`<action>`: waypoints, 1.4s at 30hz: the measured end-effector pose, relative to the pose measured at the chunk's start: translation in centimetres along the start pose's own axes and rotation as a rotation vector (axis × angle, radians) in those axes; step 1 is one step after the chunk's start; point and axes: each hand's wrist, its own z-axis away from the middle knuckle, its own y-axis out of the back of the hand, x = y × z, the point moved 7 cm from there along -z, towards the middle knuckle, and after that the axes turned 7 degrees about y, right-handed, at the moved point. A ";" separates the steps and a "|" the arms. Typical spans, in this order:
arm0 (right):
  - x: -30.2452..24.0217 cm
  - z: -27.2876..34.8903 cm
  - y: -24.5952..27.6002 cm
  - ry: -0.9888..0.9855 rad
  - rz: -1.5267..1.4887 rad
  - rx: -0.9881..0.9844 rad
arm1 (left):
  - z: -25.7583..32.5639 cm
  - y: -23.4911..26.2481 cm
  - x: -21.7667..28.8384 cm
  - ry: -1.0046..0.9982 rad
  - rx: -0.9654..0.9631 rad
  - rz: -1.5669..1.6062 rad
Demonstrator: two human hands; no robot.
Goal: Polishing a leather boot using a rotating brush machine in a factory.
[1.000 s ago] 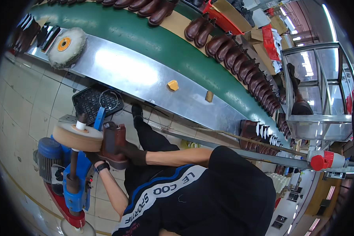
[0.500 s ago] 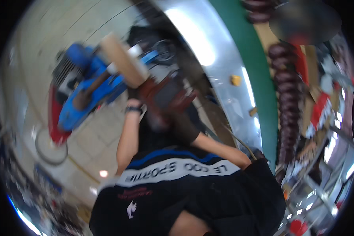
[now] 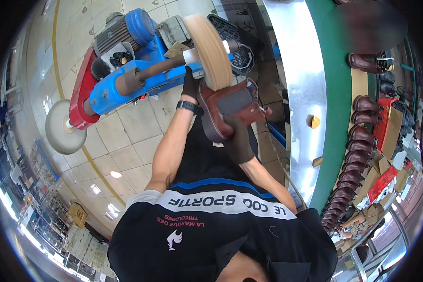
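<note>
A dark reddish-brown ankle boot (image 3: 211, 110) with a dark elastic side panel lies on its side in front of me, gripped between both hands. My left hand (image 3: 191, 85), in a dark glove, is closed on the boot's left edge, its fingers partly hidden. My right hand (image 3: 239, 141), gloved too, wraps round the near part of the boot by the sole. Just beyond, a pale buffing wheel (image 3: 209, 51) on a horizontal shaft meets the boot's upper side. The wheel's surface is streaked.
The blue machine body (image 3: 110, 91) carries a motor (image 3: 120, 37), a red guard (image 3: 80, 89) and a second, whitish wheel (image 3: 66, 127). On the right, a metal-edged bench (image 3: 305, 89) with a green top (image 3: 336, 94) bears a row of similar boots (image 3: 355, 162). A black crate (image 3: 242, 56) stands behind the wheel.
The view has turned and sharpened, so the machine and bench sit differently in the picture. Both hands still hold the boot at the wheel, and its side panel shows more clearly.
</note>
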 end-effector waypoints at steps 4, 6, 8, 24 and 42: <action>4.5 -1.1 -2.8 -0.691 -1.186 0.443 | -1.9 1.0 1.2 -0.208 0.217 -0.557; 4.2 -1.1 -2.4 -0.595 -1.119 0.492 | -2.4 0.0 -1.6 0.079 0.249 -0.016; 3.2 -0.5 -1.9 -0.505 -1.067 0.508 | -2.7 0.9 -1.8 0.043 0.184 -0.011; 2.9 1.7 -0.2 -0.670 -0.413 0.160 | 0.5 1.5 -4.3 0.286 0.041 0.054; -0.3 -3.2 2.9 -0.202 0.246 -0.164 | 0.2 0.3 -6.3 0.120 0.067 -0.369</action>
